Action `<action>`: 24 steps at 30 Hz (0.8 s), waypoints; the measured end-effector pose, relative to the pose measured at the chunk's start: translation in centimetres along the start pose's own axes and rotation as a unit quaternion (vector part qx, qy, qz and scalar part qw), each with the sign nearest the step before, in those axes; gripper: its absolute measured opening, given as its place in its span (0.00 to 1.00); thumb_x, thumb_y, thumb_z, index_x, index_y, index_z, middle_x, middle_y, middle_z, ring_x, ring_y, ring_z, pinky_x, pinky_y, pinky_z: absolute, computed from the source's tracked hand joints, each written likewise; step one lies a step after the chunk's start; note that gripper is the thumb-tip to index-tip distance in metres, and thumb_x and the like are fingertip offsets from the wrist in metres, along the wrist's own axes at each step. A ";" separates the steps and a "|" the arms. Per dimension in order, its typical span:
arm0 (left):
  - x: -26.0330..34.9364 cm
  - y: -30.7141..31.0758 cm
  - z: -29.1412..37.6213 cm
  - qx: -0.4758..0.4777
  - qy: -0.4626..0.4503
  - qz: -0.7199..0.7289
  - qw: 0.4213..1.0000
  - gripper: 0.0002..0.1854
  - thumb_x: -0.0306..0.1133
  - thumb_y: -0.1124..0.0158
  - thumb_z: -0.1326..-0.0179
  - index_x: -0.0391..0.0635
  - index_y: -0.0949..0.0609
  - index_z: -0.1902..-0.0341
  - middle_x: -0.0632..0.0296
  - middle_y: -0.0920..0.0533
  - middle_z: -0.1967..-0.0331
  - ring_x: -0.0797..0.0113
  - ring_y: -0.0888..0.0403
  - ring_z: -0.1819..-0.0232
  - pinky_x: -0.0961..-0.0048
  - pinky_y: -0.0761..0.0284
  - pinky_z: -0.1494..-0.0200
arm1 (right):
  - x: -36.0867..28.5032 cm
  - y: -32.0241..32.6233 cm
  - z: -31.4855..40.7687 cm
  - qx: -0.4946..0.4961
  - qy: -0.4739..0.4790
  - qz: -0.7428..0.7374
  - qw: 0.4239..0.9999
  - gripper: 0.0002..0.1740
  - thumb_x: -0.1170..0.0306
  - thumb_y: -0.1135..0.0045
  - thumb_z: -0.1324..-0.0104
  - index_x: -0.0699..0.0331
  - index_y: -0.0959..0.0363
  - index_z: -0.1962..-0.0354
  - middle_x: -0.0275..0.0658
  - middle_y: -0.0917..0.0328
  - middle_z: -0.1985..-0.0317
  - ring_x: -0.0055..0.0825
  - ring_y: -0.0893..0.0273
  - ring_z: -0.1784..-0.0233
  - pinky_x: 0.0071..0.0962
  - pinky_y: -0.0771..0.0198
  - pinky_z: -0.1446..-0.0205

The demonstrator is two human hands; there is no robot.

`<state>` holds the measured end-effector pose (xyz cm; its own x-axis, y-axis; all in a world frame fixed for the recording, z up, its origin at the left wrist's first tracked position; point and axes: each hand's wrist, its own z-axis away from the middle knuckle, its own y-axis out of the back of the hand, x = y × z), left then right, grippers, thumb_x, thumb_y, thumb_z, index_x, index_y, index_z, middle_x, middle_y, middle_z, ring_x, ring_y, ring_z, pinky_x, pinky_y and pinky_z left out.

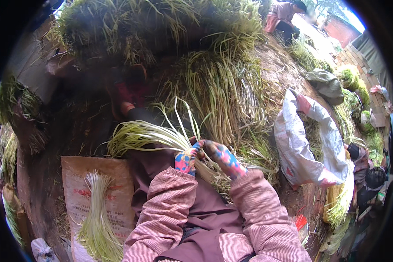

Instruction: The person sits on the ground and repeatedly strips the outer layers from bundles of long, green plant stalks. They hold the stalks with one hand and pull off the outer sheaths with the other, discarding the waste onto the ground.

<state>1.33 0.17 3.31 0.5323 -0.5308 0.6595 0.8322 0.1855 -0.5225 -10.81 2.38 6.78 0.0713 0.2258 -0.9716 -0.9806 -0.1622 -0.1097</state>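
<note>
My left hand (186,161), in a patterned glove, is closed around a bunch of pale chive-like stalks (150,136). Their yellow-green tips fan out to the left above my lap. Close beside it, my right hand (225,159), gloved alike with darkly soiled fingers, pinches a few stalks that stand up from the bunch (193,122). Fingers partly hide the grip. Whitish, ragged stalk ends (208,172) hang below the hands. To the left, a cleaned bundle of the same stalks (96,209) rests on a flattened printed woven sack (121,193).
Uncleaned stalks (216,95) lie heaped ahead, below a larger green pile (127,26). An open white woven sack (294,157) stands at right. Another person (283,18) bends at the upper right; a second person (370,173) is at the far right. A red-topped plastic bag (301,224) lies beside my right sleeve.
</note>
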 end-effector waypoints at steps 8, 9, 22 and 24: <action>0.2 -0.3 -0.1 0.040 -0.050 0.013 0.998 0.13 0.30 0.39 0.47 0.41 0.24 0.57 0.62 0.20 0.72 0.76 0.26 0.81 0.82 0.30 0.83 | 1.5 -3.2 -3.2 0.196 -0.013 -0.391 0.899 0.12 0.69 0.58 0.37 0.70 0.35 0.59 0.41 0.28 0.71 0.22 0.29 0.73 0.20 0.32 0.75; 0.4 -0.3 -0.1 0.004 -0.051 0.073 0.996 0.14 0.32 0.39 0.47 0.43 0.25 0.57 0.61 0.20 0.69 0.75 0.27 0.83 0.80 0.31 0.85 | 1.9 -2.7 -3.0 0.234 -0.008 -0.449 0.863 0.10 0.70 0.60 0.37 0.66 0.34 0.61 0.33 0.34 0.77 0.19 0.34 0.76 0.24 0.33 0.71; 1.8 0.4 1.0 0.007 -0.070 0.130 0.989 0.12 0.31 0.43 0.43 0.46 0.27 0.55 0.59 0.21 0.67 0.74 0.30 0.85 0.80 0.35 0.86 | 3.1 18.1 11.1 0.310 -0.201 0.687 0.626 0.24 0.59 0.52 0.41 0.65 0.34 0.51 0.52 0.37 0.48 0.45 0.40 0.44 0.37 0.43 0.42; 1.5 0.3 1.1 0.003 -0.066 0.105 0.992 0.13 0.30 0.43 0.43 0.45 0.28 0.54 0.58 0.21 0.67 0.74 0.29 0.85 0.80 0.34 0.86 | 0.9 14.9 8.8 0.184 -0.048 0.562 0.805 0.21 0.59 0.55 0.39 0.65 0.30 0.56 0.47 0.32 0.50 0.39 0.34 0.48 0.30 0.39 0.45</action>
<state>2.59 0.31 4.71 0.7097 -0.3663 0.6019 0.7013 0.2860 -0.6530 -26.96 8.59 6.12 -0.8960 0.2108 -0.3908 -0.4045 -0.0241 0.9142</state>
